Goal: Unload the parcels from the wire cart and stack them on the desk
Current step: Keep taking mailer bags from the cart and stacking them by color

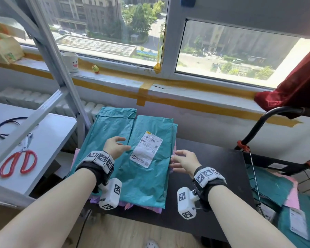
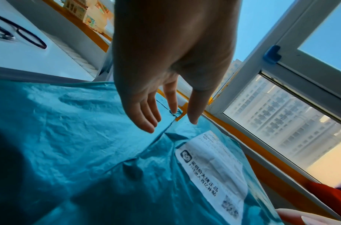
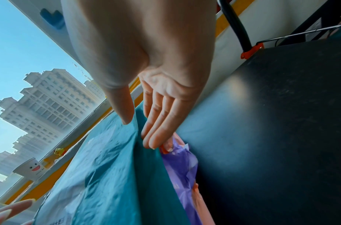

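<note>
Both hands' fingers spread (holding nothing) over teal parcels (image 1: pixel 147 169), black desk (image 1: pixel 213 176), sunlit window (image 1: pixel 231 51).

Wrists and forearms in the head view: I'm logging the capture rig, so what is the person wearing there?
Both forearms are bare, with no sleeves. Each wrist carries a black fabric strap topped by a band of white blocks printed with black square markers. A white camera housing bearing the same markers hangs under the left wrist; a matching one hangs under the right.
</note>
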A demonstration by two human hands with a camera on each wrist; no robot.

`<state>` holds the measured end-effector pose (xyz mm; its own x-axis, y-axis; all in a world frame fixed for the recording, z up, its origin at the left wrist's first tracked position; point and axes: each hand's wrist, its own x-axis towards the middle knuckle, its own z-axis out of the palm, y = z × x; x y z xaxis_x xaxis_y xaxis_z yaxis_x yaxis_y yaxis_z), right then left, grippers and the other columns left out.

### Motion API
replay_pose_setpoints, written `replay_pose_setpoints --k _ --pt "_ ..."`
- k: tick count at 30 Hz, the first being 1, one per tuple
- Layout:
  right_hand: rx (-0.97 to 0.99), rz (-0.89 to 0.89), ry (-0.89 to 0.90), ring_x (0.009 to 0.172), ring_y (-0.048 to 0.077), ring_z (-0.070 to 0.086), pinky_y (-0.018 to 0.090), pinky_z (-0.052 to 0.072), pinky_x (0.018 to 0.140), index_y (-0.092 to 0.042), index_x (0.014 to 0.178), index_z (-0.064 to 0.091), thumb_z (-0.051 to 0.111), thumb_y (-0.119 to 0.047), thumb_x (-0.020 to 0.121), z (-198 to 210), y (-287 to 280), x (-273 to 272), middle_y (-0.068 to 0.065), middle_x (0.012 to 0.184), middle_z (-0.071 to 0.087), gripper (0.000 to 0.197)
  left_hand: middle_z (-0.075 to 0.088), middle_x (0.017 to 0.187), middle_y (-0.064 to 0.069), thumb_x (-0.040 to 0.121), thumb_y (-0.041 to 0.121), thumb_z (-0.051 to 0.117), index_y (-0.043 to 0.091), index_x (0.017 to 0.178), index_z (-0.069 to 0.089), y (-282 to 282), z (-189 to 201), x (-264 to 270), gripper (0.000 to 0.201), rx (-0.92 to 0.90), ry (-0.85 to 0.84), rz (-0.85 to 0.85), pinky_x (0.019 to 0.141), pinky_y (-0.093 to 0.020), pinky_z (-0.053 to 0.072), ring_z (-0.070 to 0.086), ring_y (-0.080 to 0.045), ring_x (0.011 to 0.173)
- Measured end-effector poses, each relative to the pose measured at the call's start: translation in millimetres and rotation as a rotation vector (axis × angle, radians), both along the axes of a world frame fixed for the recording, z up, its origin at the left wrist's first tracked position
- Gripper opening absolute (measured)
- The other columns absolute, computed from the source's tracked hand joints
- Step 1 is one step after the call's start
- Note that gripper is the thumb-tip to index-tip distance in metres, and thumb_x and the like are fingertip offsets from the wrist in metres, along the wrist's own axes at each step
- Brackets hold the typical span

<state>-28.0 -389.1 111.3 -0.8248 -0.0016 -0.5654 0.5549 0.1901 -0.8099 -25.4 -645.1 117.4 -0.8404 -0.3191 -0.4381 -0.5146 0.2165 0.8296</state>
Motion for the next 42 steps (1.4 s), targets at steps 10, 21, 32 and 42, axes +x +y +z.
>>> replay_pose_setpoints --k 10,21,32,42 --pt "0.051 -0.128 0.029 0.061 0.017 0.059 0.017 0.049 0.047 -0.005 0.116 0.052 0.055 -0.007 0.092 14 47 81 0.006 0.076 0.061 0.024 0.057 0.076 -0.005 0.085 0.004 0.064 0.003 0.111 0.061 69 30 48 0.026 0.032 0.061 -0.322 0.054 -0.020 0.045 0.051 -0.012 0.062" --pt "0.093 -0.369 0.018 0.065 0.016 0.061 0.025 0.052 0.062 -0.008 0.106 0.054 0.057 -0.007 0.091 15 169 181 0.005 0.079 0.062 0.016 0.060 0.081 -0.003 0.086 0.012 0.065 0.014 0.097 0.062 237 29 82 0.012 0.071 -0.037 -0.757 0.056 -0.023 0.043 0.056 -0.013 0.063" --pt "0.112 -0.586 -0.024 0.063 0.018 0.060 0.022 0.052 0.057 -0.007 0.108 0.055 0.057 -0.005 0.090 11 349 242 0.008 0.081 0.063 0.018 0.060 0.081 -0.008 0.088 0.011 0.064 0.009 0.105 0.064 446 35 113 0.018 0.066 -0.079 -0.991 0.053 -0.020 0.048 0.057 -0.014 0.063" --pt "0.167 -0.496 -0.106 0.063 0.016 0.061 0.022 0.052 0.056 -0.006 0.105 0.058 0.053 -0.002 0.090 -33 564 244 0.014 0.089 0.066 0.017 0.059 0.082 -0.010 0.088 0.005 0.060 0.004 0.102 0.063 637 -36 129 0.015 0.062 -0.189 -0.777 0.060 -0.027 0.046 0.055 -0.016 0.061"
